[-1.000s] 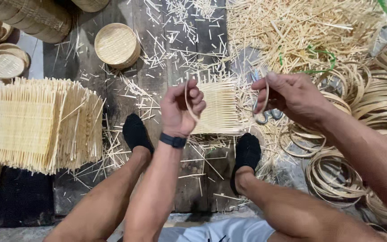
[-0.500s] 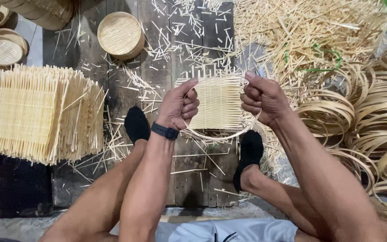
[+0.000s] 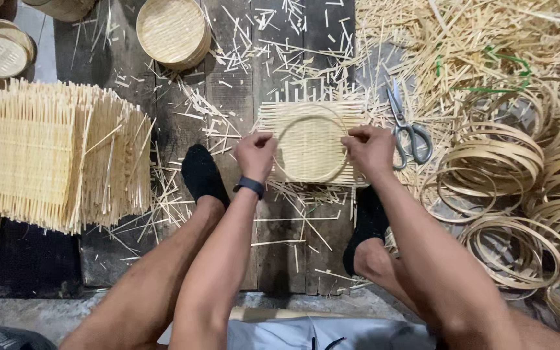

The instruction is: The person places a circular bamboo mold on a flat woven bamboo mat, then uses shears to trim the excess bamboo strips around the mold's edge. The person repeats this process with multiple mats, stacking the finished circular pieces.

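Left hand and right hand — both closed — grip bamboo ring (over woven mat).

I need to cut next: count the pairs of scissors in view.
1. One pair of scissors lies on the boards just right of the right hand, beside the woven mat. More may be buried under the loose strips at the upper right.

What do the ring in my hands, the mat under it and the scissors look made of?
Ring: thin bent strip, pale tan and matte, probably bamboo. Woven mat: flat slats of the same pale, unfinished-looking material, loose ends sticking out. Scissors: grey, shiny metal blades; the loop handles look metal too.
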